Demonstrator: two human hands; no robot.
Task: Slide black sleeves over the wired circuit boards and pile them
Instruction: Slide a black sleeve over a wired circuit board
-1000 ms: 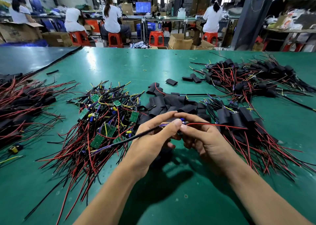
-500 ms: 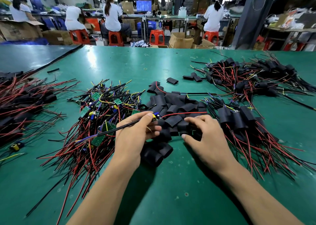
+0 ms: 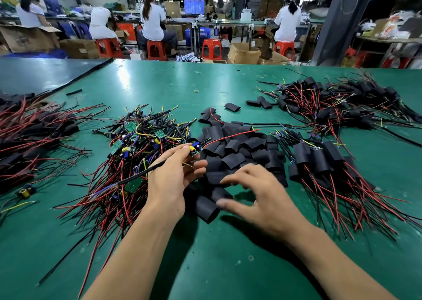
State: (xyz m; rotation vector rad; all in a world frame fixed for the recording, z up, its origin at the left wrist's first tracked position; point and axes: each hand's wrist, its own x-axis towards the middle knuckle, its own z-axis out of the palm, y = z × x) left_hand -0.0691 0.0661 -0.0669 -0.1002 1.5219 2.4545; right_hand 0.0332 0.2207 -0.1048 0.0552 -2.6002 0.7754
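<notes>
A second earlier both your hands had met over one circuit board. Then your right hand (image 3: 262,194) left it and went to the heap of loose sleeves (image 3: 239,149) in the middle of the table (image 3: 228,265). At this moment it hung over the near side of that heap, blurred with motion. Its fingers were spread and slightly curved, and the thumb was just beside the nearest sleeve (image 3: 205,206). It had hold of nothing that I could see, though the blur left the fingertips uncertain.

Your left hand (image 3: 169,181) had kept the circuit board (image 3: 196,148) pinched between thumb and forefinger, raised at the left edge of the heap. Its black cable (image 3: 141,174) ran back across your fingers toward the table's left side, and its red wire (image 3: 230,136) stuck out to the right over the sleeves.

I judged that you were fetching a sleeve for this board and that the sliding step had not yet begun for it.

The board was small and green, with a blue part and a yellow part standing on it, and it was bare of any cover. The sleeves were short, flattened black tubes lying jumbled. The tangle of bare boards (image 3: 137,144) lay just left of the heap, and the pile of sleeved boards (image 3: 319,160) lay just to its right.
</notes>
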